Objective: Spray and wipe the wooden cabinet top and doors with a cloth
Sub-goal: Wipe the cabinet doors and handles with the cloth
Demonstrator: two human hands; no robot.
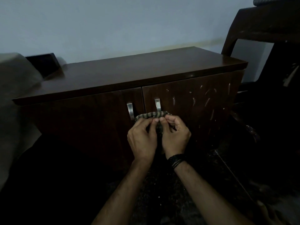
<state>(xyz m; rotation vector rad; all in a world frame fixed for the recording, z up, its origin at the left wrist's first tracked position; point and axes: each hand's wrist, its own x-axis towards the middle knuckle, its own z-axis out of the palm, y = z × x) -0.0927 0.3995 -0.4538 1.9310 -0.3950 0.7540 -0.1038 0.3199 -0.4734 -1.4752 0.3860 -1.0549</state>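
Striped cloth pinched between both hands at the cabinet doors

Head view. Dark brown wooden cabinet (129, 75) with a flat overhanging top, set against a pale blue wall (113, 21), long axis running left to right and rising slightly to the right. Two closed doors below the top, left door (78, 114) and right door (194, 101), meeting at a narrow vertical seam. Brushed metal handle (130, 110) just left of the seam, second metal handle (157, 105) just right of it, both upright. Pale drip streaks (209, 101) scattered over the right door, mostly running downward.

Green-and-grey striped cloth (152, 114) held in front of the seam, just below the handles, bunched into a band lying left to right, stripes crossing it; a fold hanging down between the hands. Left hand (142, 137) pinching the cloth's near edge with thumb and fingertips. Right hand (175, 135) curled round the cloth beside it, fingertips nearly touching the left's. Black braided wristband (177, 160) on the right wrist.

Dark chair frame (259, 30) at right of the cabinet. Grey fabric bulk (14, 82) at left. Speckled dark floor (162, 192) below, dim.
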